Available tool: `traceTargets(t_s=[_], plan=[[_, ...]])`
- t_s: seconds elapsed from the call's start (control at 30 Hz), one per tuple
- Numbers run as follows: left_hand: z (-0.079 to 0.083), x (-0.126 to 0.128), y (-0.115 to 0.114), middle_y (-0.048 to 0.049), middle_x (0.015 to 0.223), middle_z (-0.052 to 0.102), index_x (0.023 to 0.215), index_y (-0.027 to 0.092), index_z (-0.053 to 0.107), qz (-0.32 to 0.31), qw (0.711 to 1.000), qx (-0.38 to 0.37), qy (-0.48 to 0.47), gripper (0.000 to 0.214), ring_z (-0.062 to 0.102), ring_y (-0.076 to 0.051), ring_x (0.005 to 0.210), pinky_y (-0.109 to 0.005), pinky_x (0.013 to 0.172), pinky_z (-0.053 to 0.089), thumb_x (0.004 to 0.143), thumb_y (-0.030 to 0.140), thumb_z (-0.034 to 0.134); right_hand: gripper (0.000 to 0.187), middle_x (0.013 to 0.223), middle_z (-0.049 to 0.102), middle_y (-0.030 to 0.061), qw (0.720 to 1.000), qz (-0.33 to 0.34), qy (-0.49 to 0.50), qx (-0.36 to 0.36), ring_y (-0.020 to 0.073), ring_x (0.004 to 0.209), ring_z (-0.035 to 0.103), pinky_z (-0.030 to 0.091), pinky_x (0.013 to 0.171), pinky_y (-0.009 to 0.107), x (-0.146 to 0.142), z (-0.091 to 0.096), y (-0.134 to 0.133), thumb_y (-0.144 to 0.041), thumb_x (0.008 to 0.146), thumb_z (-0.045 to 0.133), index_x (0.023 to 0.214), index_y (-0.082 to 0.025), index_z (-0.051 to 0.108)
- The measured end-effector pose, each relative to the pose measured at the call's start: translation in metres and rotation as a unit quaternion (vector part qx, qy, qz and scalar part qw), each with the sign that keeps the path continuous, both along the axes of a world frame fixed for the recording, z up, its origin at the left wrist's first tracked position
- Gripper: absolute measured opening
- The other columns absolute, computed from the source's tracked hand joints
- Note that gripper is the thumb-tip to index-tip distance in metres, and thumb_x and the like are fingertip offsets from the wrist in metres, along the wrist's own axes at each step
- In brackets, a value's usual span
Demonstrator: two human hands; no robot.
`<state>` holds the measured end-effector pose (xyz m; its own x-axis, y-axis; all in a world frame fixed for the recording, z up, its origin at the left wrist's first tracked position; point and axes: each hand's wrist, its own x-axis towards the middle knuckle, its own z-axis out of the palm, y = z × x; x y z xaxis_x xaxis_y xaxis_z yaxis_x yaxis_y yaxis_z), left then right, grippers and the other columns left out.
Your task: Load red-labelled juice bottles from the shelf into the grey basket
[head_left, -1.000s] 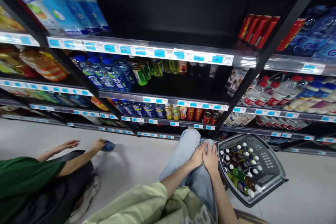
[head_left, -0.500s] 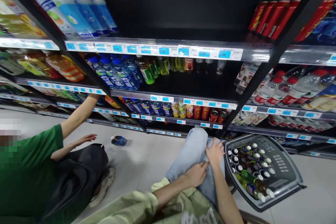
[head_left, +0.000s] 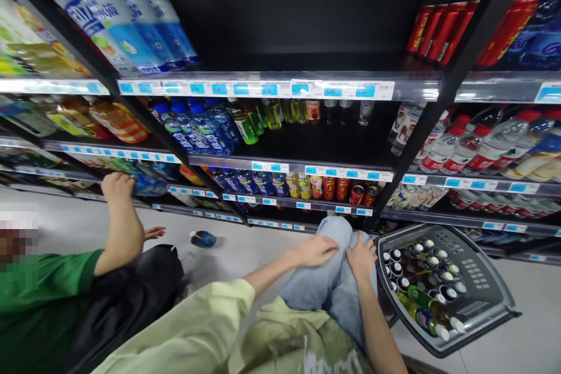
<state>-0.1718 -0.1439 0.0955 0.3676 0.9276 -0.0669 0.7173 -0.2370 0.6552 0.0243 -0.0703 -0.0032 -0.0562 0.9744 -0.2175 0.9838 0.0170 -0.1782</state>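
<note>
My left hand (head_left: pixel 316 250) is just over my left knee, fingers stretched loosely forward, with nothing seen in it. Resting on the other knee of my light blue jeans (head_left: pixel 333 234) is my right hand (head_left: pixel 362 256), its fingers spread and holding nothing. Close to the right of it stands a grey shopping basket (head_left: pixel 495 280). Inside are several bottles with white or dark caps, among them a green-labelled bottle (head_left: pixel 423 298) lying tilted. A small dark bottle with a blue label (head_left: pixel 203 238) lies on the floor to my left.
A co-worker in a green shirt (head_left: pixel 48 286) crouches at left, one hand (head_left: pixel 118 187) beside a blue bottle (head_left: pixel 149 185) at the lower shelf. Ahead, a black shelf (head_left: pixel 307 160) holds blue-capped bottles (head_left: pixel 204 123), cans (head_left: pixel 342 189) and red-capped water bottles (head_left: pixel 464 149).
My left hand has lifted and drawn slightly left, away from my right hand, which stays on the knee. The co-worker's arm has drawn back from the shelf, and a blue bottle shows beside the hand.
</note>
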Motion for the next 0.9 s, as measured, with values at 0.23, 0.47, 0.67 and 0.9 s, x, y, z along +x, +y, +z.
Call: traceTargets(t_s=[0.23,0.47,0.67,0.9], plan=[[0.07,-0.108,0.07,-0.0052,0.102,0.083,0.106,0.019,0.078,0.249,0.958,0.131,-0.051,0.028,0.078,-0.022,0.091,-0.032,0.086,0.061,0.099,0.025,0.051,0.073,0.155,0.045,0.0283,1.0,-0.016,0.01,-0.021,0.0437,0.136,0.055,0.053,0.103,0.058,-0.001,0.001,0.002,-0.049,0.103,0.053,0.169,-0.02,0.04],[0.123,-0.208,0.114,-0.0151,0.127,0.072,0.12,0.015,0.071,0.45,0.851,0.269,0.036,0.034,0.067,-0.026,0.123,-0.038,0.105,0.057,0.094,0.014,0.05,0.074,0.155,0.045,0.0274,1.0,-0.019,0.006,-0.016,0.0448,0.137,0.054,0.053,0.102,0.057,-0.001,0.0,0.001,-0.049,0.103,0.056,0.169,-0.021,0.04],[0.182,-0.281,0.145,-0.0237,0.163,0.038,0.146,0.014,0.064,0.603,0.758,0.213,0.13,0.055,0.039,-0.043,0.151,-0.053,0.125,0.038,0.091,0.023,0.068,0.068,0.15,0.05,0.0277,1.0,-0.007,0.009,-0.005,0.0439,0.133,0.057,0.054,0.1,0.057,-0.003,-0.003,0.0,-0.047,0.103,0.054,0.165,-0.019,0.045],[0.251,-0.326,0.166,-0.0215,0.118,0.068,0.115,-0.004,0.061,0.527,0.809,0.161,0.204,0.039,0.051,-0.035,0.131,-0.056,0.112,0.046,0.105,0.034,0.061,0.069,0.15,0.05,0.0277,1.0,-0.018,0.001,0.008,0.0436,0.133,0.057,0.055,0.098,0.057,-0.01,-0.002,-0.002,-0.048,0.103,0.055,0.165,-0.019,0.045]])
